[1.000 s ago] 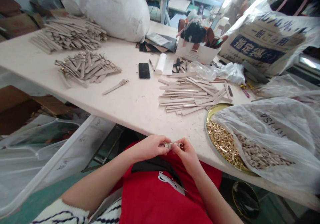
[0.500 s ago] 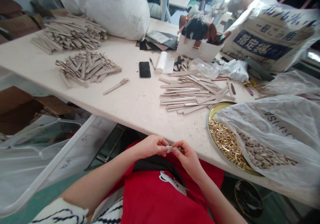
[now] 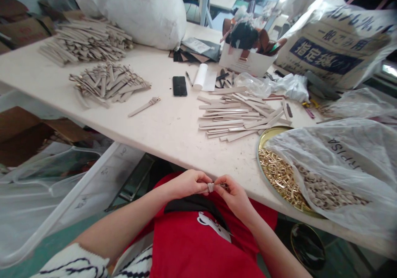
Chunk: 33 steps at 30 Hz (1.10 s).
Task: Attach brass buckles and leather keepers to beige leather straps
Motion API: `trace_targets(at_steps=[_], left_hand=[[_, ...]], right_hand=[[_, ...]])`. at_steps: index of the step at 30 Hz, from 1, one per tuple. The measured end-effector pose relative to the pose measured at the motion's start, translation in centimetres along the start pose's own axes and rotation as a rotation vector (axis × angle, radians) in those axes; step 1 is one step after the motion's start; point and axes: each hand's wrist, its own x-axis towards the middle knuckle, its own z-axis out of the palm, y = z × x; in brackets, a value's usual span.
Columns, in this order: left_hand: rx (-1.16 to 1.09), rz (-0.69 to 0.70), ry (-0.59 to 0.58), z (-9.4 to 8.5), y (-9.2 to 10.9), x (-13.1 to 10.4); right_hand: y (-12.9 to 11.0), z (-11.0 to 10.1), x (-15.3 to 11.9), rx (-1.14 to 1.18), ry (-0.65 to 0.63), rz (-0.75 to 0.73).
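Observation:
Just off the table's front edge, both hands meet at a narrow beige strap (image 3: 211,187) with a small loop around it. My left hand (image 3: 191,183) pinches the strap to the left of the loop. My right hand (image 3: 232,191) closes on its other end, where the fingers partly cover a small piece I cannot make out. Ahead of the hands is a stack of plain beige straps (image 3: 232,119). Farther left lie one looped strap (image 3: 144,107) and a pile of straps with gold buckles (image 3: 108,81).
A round gold tray (image 3: 263,139) of gold buckles (image 3: 279,177) stands at the right, partly under a clear plastic bag (image 3: 350,154) of small beige loops. A phone (image 3: 180,86), a white roll (image 3: 201,76) and a white box (image 3: 242,60) lie farther back. A plastic bin (image 3: 93,183) stands lower left.
The loop between my fingers has turned and shifted slightly to the right. Both hands keep nearly the same place and grip. Things on the table have not moved.

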Motion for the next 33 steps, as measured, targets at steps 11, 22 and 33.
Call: trace_targets(at_steps=[11,22,33], left_hand=[[0.009,0.022,0.038,0.8,-1.1,-0.3],[0.075,-0.032,0.031,0.5,-0.7,-0.2],[0.301,0.021,0.023,-0.9,0.7,-0.9]], right_hand=[[-0.2,0.0,-0.3,0.017,-0.110,0.006],[-0.1,1.3,-0.1,0.195,0.032,0.121],[-0.3,0.1,-0.1,0.135,-0.032,0.056]])
